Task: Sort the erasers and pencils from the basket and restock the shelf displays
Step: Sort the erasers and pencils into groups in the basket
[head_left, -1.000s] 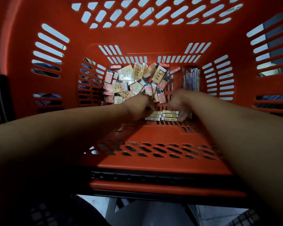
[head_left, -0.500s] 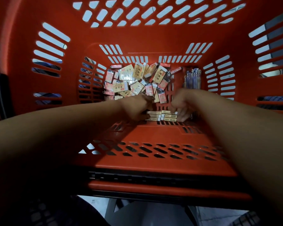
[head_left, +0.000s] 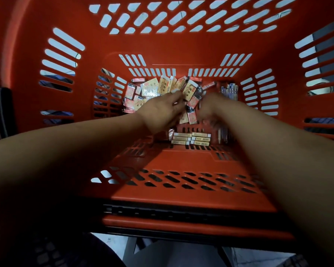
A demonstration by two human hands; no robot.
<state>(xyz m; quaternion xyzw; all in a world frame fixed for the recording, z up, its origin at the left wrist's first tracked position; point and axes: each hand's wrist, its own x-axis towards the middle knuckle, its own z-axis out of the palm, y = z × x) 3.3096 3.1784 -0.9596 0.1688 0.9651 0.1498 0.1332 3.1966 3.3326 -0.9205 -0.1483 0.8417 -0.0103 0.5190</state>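
**Basket** (head_left: 181, 45): red plastic, slotted walls and floor, seen from above. A black strip (head_left: 181, 211) runs along the near rim.

**Loose erasers** (head_left: 152, 89): jumbled heap on the basket floor, far end, ctr-left.
- Small rectangular blocks in printed sleeves.
- Two types visible: cream/yellow sleeves w/ red print, and red/pink sleeves. Some are in shiny clear wrap.
- They lie at all angles and overlap; several are tilted on edge.

**Stacked erasers** (head_left: 190, 138): neat block on the floor, near side of the heap, between the two wrists.
- Cream sleeves, long edges facing the camera.
- Two columns, squared up.

**Pencils** (head_left: 229, 89): bundle in the far R corner of the floor, apart from the heap.
- Barrels parallel, blue/purple w/ pale ends.
- Print too small to read.

**L hand** (head_left: 160, 112): back up, over the near edge of the heap. Fingers reach fwd into the loose erasers and the tips touch them. Cannot tell whether it pinches one.

**R hand** (head_left: 210, 106): motion-blurred, at the R edge of the heap. Finger position and grip cannot be told.
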